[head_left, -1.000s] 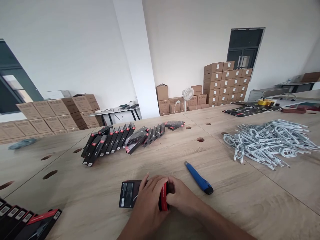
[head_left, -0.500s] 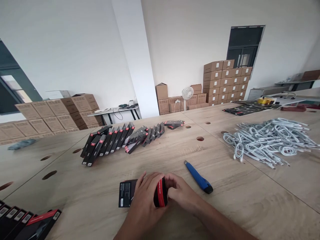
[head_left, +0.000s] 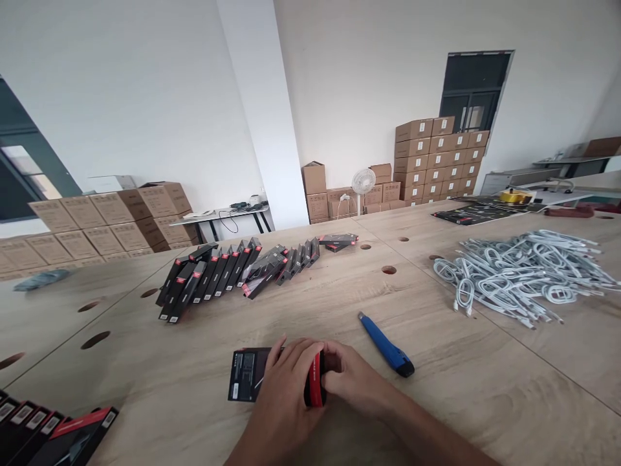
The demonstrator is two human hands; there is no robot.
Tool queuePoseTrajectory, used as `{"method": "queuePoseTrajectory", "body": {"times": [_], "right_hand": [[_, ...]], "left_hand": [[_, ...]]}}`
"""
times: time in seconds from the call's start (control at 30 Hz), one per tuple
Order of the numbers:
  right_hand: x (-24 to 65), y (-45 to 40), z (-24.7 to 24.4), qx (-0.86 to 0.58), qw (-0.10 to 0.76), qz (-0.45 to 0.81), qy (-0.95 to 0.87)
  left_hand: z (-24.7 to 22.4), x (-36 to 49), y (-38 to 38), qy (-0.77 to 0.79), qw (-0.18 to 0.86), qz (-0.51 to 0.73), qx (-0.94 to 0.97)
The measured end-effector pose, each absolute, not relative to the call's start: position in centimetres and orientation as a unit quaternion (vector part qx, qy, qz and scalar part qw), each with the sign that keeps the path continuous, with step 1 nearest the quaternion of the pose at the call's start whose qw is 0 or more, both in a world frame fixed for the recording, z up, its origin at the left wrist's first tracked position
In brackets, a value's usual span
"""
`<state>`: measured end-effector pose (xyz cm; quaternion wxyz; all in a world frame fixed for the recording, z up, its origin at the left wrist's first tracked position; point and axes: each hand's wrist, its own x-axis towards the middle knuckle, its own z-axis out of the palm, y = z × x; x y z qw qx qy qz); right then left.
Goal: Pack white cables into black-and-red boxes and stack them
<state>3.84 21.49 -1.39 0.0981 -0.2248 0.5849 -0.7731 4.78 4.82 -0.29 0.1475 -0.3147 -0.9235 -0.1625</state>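
Observation:
A black box with a red end (head_left: 316,378) lies under my hands near the table's front edge, its dark printed part (head_left: 245,375) showing on the left. My left hand (head_left: 288,382) is wrapped over the box from above. At the red end, my right hand (head_left: 349,378) has its fingers curled against the box's edge; the fingertips are partly hidden. A blue cutter (head_left: 387,344) lies on the table to the right of my right hand.
Rows of black and red boxes (head_left: 218,275) stand and lean beyond my hands. More such boxes (head_left: 36,424) are at the lower left. A heap of white cables (head_left: 514,275) lies at the right. The wooden table (head_left: 169,369) has several round holes.
Both hands have shifted very slightly with the box. The red end has turned a little and moved slightly right. The cutter and the other boxes are where they were.

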Motion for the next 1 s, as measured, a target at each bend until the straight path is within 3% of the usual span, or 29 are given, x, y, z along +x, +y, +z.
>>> {"method": "queuePoseTrajectory", "body": {"times": [0.17, 0.4, 0.77, 1.0], "right_hand": [[3.9, 21.4, -1.5, -0.247, 0.101, -0.758, 0.595], [3.9, 21.2, -1.5, -0.210, 0.025, -0.738, 0.641], [3.6, 20.7, -2.3, -0.141, -0.013, -0.734, 0.665], [2.6, 21.6, -2.6, -0.128, 0.069, -0.768, 0.624]], "left_hand": [[-0.2, 5.0, 5.1, -0.923, 0.138, -0.170, -0.315], [0.1, 5.4, 5.9, -0.925, 0.138, -0.170, -0.310], [-0.3, 4.9, 5.9, -0.913, 0.184, -0.176, -0.320], [-0.5, 4.7, 5.4, -0.901, 0.220, -0.190, -0.320]]}}
